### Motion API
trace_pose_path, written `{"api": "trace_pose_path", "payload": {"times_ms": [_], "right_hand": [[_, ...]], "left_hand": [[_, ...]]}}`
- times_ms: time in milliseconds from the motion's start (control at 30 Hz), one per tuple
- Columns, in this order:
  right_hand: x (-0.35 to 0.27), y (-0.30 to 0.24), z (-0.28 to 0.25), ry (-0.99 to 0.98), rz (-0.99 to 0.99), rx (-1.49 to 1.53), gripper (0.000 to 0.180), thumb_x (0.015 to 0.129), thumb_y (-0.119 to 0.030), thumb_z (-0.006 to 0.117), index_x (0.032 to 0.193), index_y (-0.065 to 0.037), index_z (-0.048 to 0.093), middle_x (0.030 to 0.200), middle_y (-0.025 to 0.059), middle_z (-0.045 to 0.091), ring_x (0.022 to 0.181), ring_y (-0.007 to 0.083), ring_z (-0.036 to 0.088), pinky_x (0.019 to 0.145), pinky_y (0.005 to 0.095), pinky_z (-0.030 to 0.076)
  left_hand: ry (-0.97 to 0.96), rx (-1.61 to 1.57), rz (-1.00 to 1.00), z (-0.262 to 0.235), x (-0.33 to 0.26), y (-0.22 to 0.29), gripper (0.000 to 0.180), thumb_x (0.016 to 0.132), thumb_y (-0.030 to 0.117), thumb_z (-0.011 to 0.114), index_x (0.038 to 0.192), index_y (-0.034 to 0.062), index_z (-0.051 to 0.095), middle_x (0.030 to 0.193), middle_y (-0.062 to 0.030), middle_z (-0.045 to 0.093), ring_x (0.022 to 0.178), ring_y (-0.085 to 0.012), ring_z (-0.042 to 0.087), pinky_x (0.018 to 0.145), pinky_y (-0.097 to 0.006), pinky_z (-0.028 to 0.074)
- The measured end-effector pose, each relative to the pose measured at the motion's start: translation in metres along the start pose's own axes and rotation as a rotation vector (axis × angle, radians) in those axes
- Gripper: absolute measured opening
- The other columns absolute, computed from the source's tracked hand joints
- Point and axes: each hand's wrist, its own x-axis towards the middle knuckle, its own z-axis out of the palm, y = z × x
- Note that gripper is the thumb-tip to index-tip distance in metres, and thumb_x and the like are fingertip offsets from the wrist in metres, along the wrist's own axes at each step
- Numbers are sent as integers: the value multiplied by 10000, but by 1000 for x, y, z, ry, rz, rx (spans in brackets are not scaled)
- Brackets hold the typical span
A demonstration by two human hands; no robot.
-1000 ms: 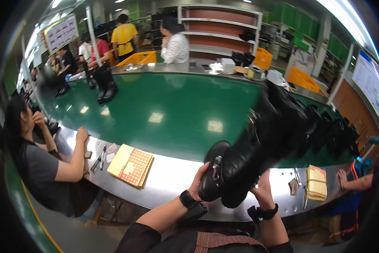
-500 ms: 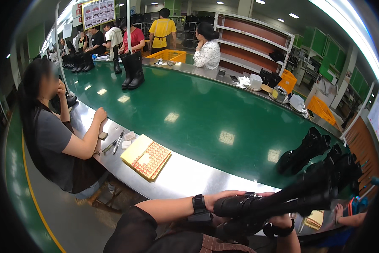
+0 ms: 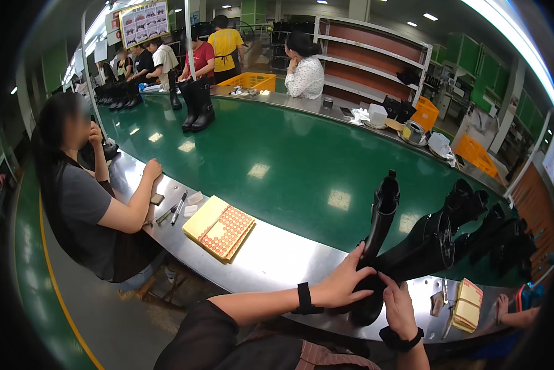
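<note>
A steel ledge [image 3: 289, 256] edges the green tabletop [image 3: 277, 160]. A yellow stack of sheets [image 3: 218, 229] lies on the ledge, with a pen [image 3: 179, 207] and two pale blocks [image 3: 195, 198] just left of it. Well beyond the stack, black boots [image 3: 198, 106] stand upright on the green.

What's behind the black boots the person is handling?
Beyond the handled boots: green tabletop, plus more black boots toward the right. The tabletop directly behind the handled shafts, and part of the nearest farther boots, are covered and can't be seen.
</note>
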Motion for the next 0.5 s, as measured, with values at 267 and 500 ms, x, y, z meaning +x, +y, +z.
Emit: {"api": "trace_pose_path", "payload": {"times_ms": [267, 500], "right_hand": [[-19, 2, 10, -153, -55, 656, 571, 886, -461, 554, 1207, -1, 447, 1453, 241, 290, 1299, 303, 387, 1037, 422, 358], [13, 38, -21, 71, -6, 856, 361, 1020, -344, 363, 1088, -15, 495, 1142, 161, 599, 1026, 222, 597, 973, 360, 415]], "left_hand": [[106, 6, -93, -1, 18, 20, 823, 700, 377, 769, 1360, 58, 395, 1365, -309, 296, 1245, -469, 339, 1049, -472, 338], [44, 49, -207, -4, 27, 14, 557, 774, 364, 710, 1205, 42, 565, 1180, -237, 446, 1109, -406, 457, 938, -439, 424]]}}
